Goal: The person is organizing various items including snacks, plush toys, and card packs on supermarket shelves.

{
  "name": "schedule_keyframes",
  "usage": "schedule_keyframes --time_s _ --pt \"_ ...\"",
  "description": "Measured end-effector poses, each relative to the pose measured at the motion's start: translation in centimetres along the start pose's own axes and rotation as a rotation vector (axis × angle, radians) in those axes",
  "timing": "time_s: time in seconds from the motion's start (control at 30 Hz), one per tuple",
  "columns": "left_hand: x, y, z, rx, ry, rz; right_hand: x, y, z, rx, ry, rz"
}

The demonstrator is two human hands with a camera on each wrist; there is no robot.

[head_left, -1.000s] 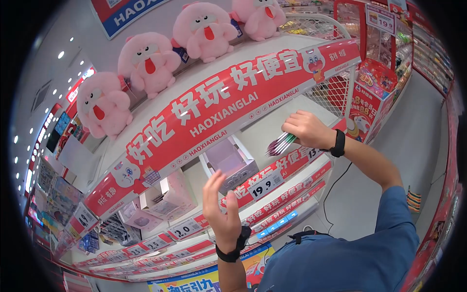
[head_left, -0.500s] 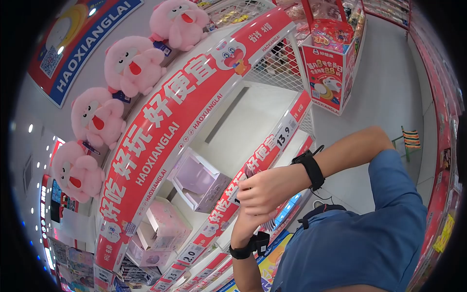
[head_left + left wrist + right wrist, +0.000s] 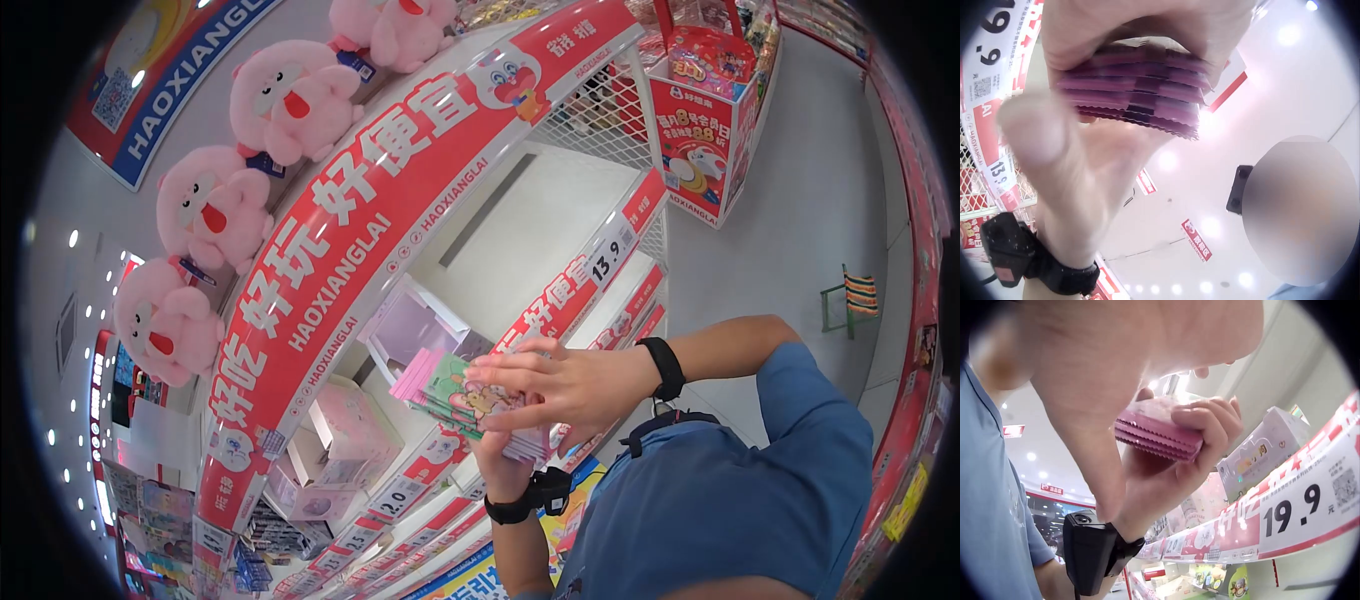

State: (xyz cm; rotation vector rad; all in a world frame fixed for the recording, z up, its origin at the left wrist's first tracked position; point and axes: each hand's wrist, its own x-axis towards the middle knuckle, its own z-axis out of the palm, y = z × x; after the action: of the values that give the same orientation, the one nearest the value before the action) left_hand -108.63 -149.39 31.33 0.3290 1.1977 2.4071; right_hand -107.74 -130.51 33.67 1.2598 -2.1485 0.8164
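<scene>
My left hand [image 3: 503,472] grips a stack of flat packets [image 3: 440,385], pink and green with a cartoon print, in front of the shelf. In the right wrist view, its fingers [image 3: 1213,422] curl around the packets [image 3: 1154,434], whose serrated pink ends stick out. Over the top of the stack lies my right hand [image 3: 575,388], its fingers stretched across the printed face. In the left wrist view, the layered purple ends of the packets [image 3: 1138,94] show, and the right thumb [image 3: 1032,131] stands blurred and extended beside them.
Behind the packets, a lilac open-topped box [image 3: 415,325] stands on the white shelf [image 3: 560,210], with a pink box [image 3: 350,435] to its left. Red price strips [image 3: 545,315] line the shelf edges. Pink plush toys [image 3: 295,100] sit on top. A red promotional bin [image 3: 700,150] stands at the right.
The right hand has brought the packets from over the shelf to the left hand, which was raised and held nothing. The left hand now grips them, and their printed face has come into view.
</scene>
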Motion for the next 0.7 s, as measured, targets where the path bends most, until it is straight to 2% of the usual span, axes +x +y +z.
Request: schedule_keyframes --time_s 0.07,0.1,0.2,0.4,0.53,0.63,0.7 --pt "-0.2 -0.1 0.5 0.184 0.011 -0.026 0.5 0.4 0.7 -0.034 0.05 0.032" --pt "-0.3 -0.3 0.0 0.138 -0.006 -0.087 0.6 0.7 0.7 -0.03 0.078 0.035" --pt "0.1 0.2 0.8 0.205 -0.199 -0.015 0.5 1.1 1.1 -0.038 0.093 0.062" --pt "0.2 -0.2 0.3 0.303 -0.203 -0.153 0.5 1.5 1.2 -0.078 0.067 0.074" --pt "-0.1 -0.6 0.1 0.234 -0.173 -0.132 0.7 1.0 0.5 -0.035 0.009 0.069" --pt "-0.4 -0.1 0.2 0.175 -0.208 -0.197 0.8 0.6 -0.4 0.065 -0.006 0.071" --pt "-0.2 -0.4 -0.2 0.245 -0.24 -0.175 0.9 0.5 -0.7 0.08 0.01 0.069"
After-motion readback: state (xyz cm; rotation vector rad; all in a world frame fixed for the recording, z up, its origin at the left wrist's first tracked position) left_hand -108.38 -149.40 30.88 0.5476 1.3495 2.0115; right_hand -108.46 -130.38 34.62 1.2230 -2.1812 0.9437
